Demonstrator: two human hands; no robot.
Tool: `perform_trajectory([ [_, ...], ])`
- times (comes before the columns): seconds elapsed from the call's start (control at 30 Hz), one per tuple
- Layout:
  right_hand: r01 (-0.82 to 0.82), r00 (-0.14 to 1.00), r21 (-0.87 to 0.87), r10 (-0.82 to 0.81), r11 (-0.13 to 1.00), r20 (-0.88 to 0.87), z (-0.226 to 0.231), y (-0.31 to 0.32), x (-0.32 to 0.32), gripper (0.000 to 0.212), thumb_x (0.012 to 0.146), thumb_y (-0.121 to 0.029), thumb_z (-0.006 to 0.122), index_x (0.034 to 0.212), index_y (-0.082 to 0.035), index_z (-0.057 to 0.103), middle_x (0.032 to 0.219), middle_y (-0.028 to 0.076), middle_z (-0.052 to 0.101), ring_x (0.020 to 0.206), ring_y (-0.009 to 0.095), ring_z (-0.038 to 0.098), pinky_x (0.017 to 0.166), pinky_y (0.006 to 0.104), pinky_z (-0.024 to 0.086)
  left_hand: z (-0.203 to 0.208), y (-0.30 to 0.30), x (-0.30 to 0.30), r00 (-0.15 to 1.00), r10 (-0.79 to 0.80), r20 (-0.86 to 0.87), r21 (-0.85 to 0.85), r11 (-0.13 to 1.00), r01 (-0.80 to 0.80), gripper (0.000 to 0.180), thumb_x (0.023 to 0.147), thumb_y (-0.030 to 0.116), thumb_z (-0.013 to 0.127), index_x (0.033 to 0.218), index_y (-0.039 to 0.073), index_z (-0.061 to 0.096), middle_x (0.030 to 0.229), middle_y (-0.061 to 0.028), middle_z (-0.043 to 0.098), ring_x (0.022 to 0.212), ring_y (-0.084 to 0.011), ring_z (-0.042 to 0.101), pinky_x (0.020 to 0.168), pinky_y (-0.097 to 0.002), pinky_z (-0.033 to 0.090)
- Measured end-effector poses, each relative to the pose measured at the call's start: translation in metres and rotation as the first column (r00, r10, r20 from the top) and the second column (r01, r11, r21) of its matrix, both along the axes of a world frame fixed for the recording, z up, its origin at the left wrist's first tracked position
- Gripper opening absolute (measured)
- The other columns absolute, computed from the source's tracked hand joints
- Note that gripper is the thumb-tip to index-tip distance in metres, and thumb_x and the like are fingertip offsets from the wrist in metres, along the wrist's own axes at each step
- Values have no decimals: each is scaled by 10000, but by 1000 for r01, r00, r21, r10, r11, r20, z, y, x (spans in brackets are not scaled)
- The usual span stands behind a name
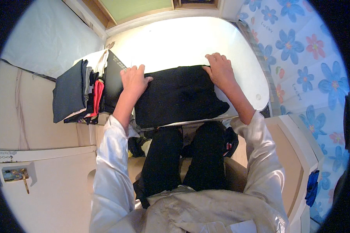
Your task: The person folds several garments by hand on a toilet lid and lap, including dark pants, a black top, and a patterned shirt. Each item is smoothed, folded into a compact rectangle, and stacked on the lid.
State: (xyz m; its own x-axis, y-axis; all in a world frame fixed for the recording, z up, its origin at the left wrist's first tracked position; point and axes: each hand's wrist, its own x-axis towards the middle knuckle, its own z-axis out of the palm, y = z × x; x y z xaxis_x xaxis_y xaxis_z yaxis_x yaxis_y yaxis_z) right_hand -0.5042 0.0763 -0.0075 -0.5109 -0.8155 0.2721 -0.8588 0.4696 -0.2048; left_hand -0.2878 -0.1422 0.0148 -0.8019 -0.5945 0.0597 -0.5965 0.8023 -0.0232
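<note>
A black garment [179,95], folded into a wide rectangle, lies on the white tabletop in front of me. Its near edge reaches the table's front edge, above my lap. My left hand [134,80] rests at the garment's far left corner, thumb stretched onto the cloth and fingers pointing away from me. At the far right corner is my right hand [221,70], its thumb touching the cloth's edge and its index finger apart from the thumb. The fingers' undersides are hidden.
On the left, a black perforated basket [114,79] stands beside upright folded clothes [70,91], dark ones and a red one [98,97]. A flowered curtain [289,44] hangs at the right. Below it stands a pale cabinet panel [291,155]; a door handle [25,180] sits lower left.
</note>
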Motion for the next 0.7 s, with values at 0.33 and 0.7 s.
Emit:
perform_trajectory([
  [0.33,-269,962,5,269,963,-43,-33,32,55,594,957,-420,572,1430,-76,472,1538,129,369,1443,297,299,1158,469,240,-57,78,51,962,-157,-224,-3,987,161,736,989,576,412,1502,50,358,1576,-168,311,1477,-356,226,1205,-538,82],
  [0.7,194,967,-170,-159,966,197,-23,41,60,639,845,-411,736,1234,34,496,1140,242,549,1052,379,561,884,466,500,-38,86,88,845,385,-372,148,923,-355,579,805,466,758,1051,-39,622,1056,-192,590,1013,-348,568,884,-461,447],
])
